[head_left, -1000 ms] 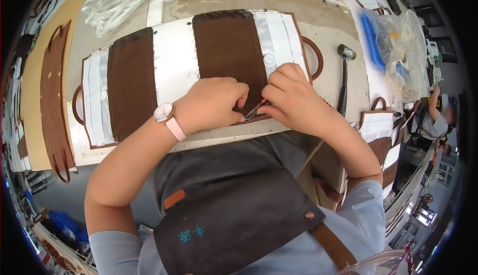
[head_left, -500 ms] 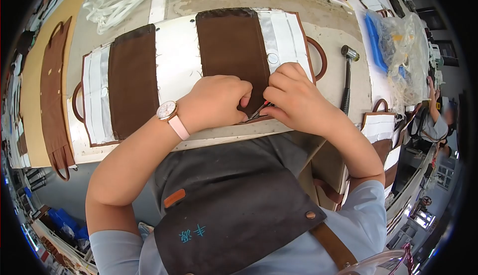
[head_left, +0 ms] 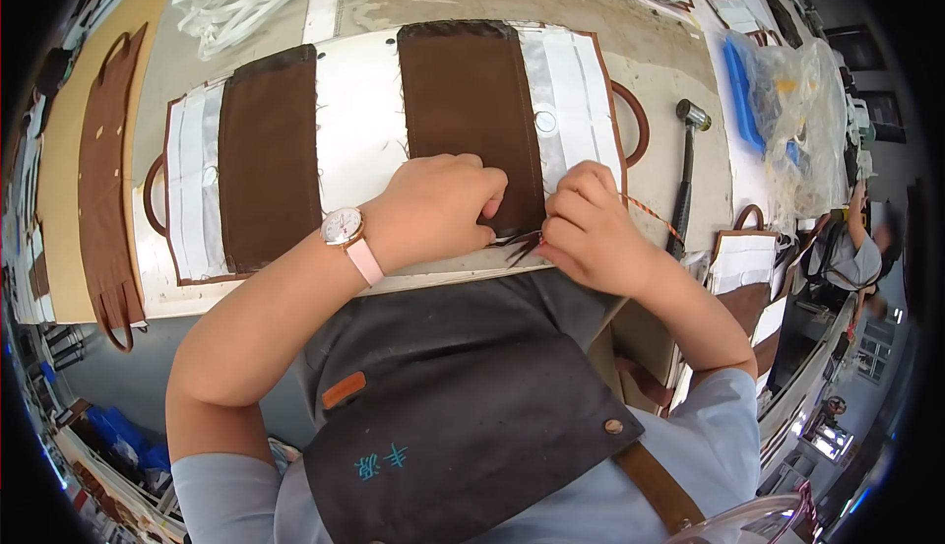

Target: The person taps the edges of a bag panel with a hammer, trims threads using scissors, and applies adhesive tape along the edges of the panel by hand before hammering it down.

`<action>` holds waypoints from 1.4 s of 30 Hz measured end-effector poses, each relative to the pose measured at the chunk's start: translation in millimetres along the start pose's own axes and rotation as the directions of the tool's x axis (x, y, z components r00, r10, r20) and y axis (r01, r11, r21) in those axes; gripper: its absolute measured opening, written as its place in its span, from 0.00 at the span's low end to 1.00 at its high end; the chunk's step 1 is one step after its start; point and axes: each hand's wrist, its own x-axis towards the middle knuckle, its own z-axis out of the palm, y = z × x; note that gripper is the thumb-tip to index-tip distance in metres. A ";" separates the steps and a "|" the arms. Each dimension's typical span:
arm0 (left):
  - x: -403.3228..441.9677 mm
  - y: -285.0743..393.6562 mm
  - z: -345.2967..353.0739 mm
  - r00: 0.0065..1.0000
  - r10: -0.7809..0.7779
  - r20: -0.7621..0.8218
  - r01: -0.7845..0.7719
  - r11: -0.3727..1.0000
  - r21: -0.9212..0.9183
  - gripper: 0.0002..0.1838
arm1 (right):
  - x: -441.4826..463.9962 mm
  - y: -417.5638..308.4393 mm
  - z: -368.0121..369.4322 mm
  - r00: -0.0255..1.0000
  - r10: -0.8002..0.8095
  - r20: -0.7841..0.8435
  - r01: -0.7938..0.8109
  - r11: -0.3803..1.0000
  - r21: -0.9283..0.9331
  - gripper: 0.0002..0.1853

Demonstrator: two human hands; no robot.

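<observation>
Steadying the bag panel (head_left: 471, 101) at its near edge, presumably against slip, the left hand (head_left: 443, 204) curls, grip unclear; right hand (head_left: 591, 231) pinches dark-bladed snips (head_left: 525, 248) beside that edge; panel lies flat on counter (head_left: 655, 66).

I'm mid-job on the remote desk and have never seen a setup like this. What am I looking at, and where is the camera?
There is no machine here: a person works with two bare hands. The only view comes from a camera worn on the head, looking forward and down. On the table lies a flat brown-and-white bag piece with a handle at either end. The left hand, with a watch on its wrist, rests at the piece's near edge. The right hand holds a slim, dark, pointed tool, perhaps small scissors; the fingers hide its rest. A hammer lies to the right, white straps at the far side.
</observation>
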 end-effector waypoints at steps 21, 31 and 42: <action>-0.1 -4.2 -5.2 0.999 0.004 0.045 -0.001 0.998 -0.065 0.12 | 34.5 4.1 -21.6 0.989 0.065 0.129 -0.055 0.995 -0.083 0.12; 0.6 -2.7 -6.0 0.999 -0.023 0.048 0.027 0.996 -0.084 0.13 | 36.5 9.5 -9.6 0.952 0.211 0.222 -0.236 0.967 0.091 0.13; -0.1 -0.3 -2.0 0.999 -0.028 0.018 0.029 0.999 -0.030 0.12 | 8.2 -4.2 0.6 0.990 0.142 0.017 -0.143 0.987 0.074 0.15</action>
